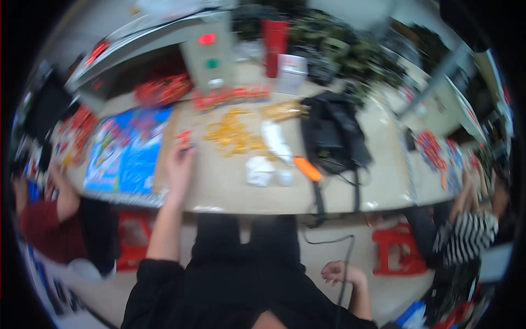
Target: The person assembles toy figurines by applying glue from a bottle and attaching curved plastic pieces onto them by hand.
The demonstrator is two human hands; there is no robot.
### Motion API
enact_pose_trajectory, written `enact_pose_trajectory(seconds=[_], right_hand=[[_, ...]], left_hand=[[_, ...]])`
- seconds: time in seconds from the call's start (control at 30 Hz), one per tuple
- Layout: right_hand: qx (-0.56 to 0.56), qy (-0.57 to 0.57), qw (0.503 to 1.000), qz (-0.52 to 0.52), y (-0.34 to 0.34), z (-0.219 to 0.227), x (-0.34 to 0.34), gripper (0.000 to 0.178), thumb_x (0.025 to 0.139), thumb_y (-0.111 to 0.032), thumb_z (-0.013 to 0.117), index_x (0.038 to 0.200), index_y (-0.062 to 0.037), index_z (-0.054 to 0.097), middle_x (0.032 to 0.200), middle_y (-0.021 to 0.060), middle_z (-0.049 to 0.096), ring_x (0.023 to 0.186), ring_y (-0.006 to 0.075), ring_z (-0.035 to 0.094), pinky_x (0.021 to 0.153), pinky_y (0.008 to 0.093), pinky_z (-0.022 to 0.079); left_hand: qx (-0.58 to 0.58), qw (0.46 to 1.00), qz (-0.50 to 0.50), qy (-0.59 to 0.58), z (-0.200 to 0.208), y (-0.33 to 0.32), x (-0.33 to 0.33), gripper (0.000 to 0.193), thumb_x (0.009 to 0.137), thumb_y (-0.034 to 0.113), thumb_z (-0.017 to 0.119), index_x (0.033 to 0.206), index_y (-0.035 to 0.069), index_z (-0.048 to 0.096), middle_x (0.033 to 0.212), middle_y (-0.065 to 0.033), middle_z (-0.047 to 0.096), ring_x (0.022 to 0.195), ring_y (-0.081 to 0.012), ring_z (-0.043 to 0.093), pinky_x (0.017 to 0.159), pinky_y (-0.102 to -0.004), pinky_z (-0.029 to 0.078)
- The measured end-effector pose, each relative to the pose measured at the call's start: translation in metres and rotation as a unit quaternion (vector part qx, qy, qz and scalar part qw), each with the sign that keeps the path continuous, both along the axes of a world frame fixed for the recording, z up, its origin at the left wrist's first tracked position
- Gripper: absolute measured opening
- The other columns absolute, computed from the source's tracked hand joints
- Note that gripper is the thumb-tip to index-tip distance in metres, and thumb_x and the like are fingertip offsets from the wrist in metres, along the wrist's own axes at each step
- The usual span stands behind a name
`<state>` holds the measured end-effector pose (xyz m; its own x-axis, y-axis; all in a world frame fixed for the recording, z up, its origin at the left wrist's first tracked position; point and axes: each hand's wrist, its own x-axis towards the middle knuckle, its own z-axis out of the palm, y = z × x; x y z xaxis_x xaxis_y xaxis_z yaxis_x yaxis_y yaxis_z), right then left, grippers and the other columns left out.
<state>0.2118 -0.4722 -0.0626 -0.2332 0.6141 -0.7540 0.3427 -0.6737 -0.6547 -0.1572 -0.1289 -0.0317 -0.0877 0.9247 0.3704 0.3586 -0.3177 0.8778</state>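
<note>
My left hand (179, 160) reaches over the table by the right edge of a blue printed sheet (137, 167). Its fingers are closed on a small red piece (183, 135), blurred, perhaps a small packet. To the right of that hand lies a loose pile of small golden-yellow pieces (233, 134). My right hand (342, 271) hangs below the table edge beside my lap, fingers loosely bent and apart, with nothing visible in them. A thin dark cable (348, 249) runs down past it.
A grey machine with red and green buttons (208, 52) stands behind a row of red packets (233, 96). White crumpled pieces (260, 171), an orange-handled tool (307, 168) and a black backpack (334, 134) lie to the right. People sit at both sides, near red stools (399, 249).
</note>
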Motion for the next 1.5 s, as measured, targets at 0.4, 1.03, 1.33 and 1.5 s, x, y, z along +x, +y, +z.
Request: enact_pose_trajectory(seconds=[0.4, 1.03, 1.33, 1.5], right_hand=[[0.461, -0.104, 0.614, -0.632, 0.021, 0.091, 0.261, 0.022, 0.079, -0.014, 0.059, 0.096, -0.0010, 0.053, 0.076, 0.0023, 0.051, 0.064, 0.0096, 0.051, 0.055, 0.0189, 0.041], [0.148, -0.704, 0.641, -0.269, 0.166, 0.073, 0.437, 0.105, 0.043, -0.055, 0.075, 0.132, -0.0341, 0.024, 0.140, 0.0120, 0.014, 0.128, 0.0350, 0.010, 0.095, 0.0561, 0.024], [0.162, -0.726, 0.621, -0.246, 0.174, 0.080, 0.442, 0.084, 0.052, -0.056, 0.070, 0.125, -0.0275, 0.038, 0.118, 0.0144, 0.042, 0.110, 0.0321, 0.043, 0.089, 0.0435, 0.036], [0.224, -0.729, 0.600, -0.243, 0.168, 0.065, 0.469, 0.075, 0.056, -0.052, 0.067, 0.121, -0.0264, 0.042, 0.123, 0.0141, 0.040, 0.106, 0.0316, 0.047, 0.085, 0.0381, 0.042]], left_hand=[[-0.045, 0.989, 0.004, 0.138, 0.003, -0.003, -0.006, 0.035, 0.079, 0.004, 0.052, 0.113, 0.002, 0.050, 0.122, -0.0158, 0.041, 0.092, -0.0170, 0.052, 0.080, -0.0251, 0.040], [0.011, 0.944, 0.062, 0.323, 0.000, -0.042, 0.028, 0.042, 0.079, -0.004, 0.041, 0.120, -0.002, 0.038, 0.123, -0.0162, 0.038, 0.116, -0.0284, 0.036, 0.098, -0.0346, 0.026], [-0.003, 0.945, 0.059, 0.323, -0.003, -0.041, 0.024, 0.038, 0.080, -0.004, 0.040, 0.117, -0.004, 0.040, 0.117, -0.0160, 0.044, 0.112, -0.0277, 0.040, 0.096, -0.0335, 0.029], [-0.016, 0.945, 0.049, 0.322, 0.001, -0.041, 0.031, 0.035, 0.079, -0.004, 0.040, 0.115, -0.004, 0.043, 0.114, -0.0158, 0.046, 0.109, -0.0271, 0.042, 0.094, -0.0336, 0.030]])
